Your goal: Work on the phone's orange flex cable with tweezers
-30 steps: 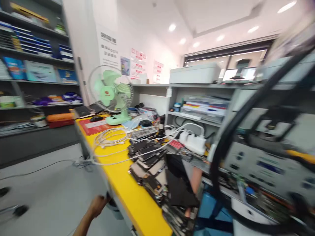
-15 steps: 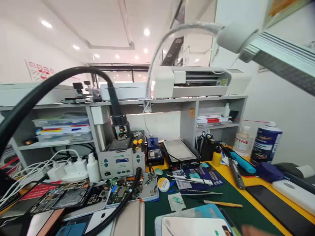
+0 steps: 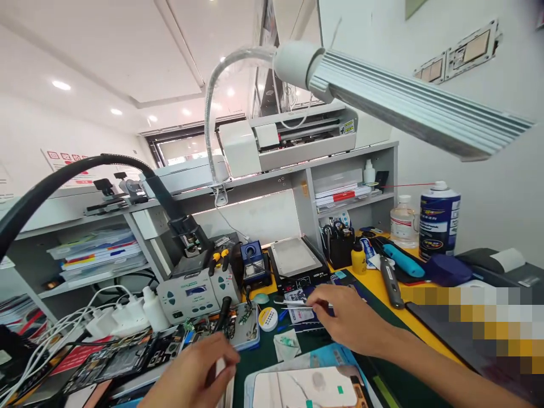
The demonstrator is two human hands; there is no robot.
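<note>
Tin [image 3: 268, 318] label unreadable beside right hand [image 3: 345, 321]

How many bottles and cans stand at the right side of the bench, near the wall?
2: a clear bottle and, right of it, a taller blue spray can. Others may be hidden.

2 hands [image 3: 199, 368] [image 3: 344, 320], 1 spray can [image 3: 439, 218], 1 clear bottle [image 3: 403, 221], 1 lamp [image 3: 408, 105].
</note>
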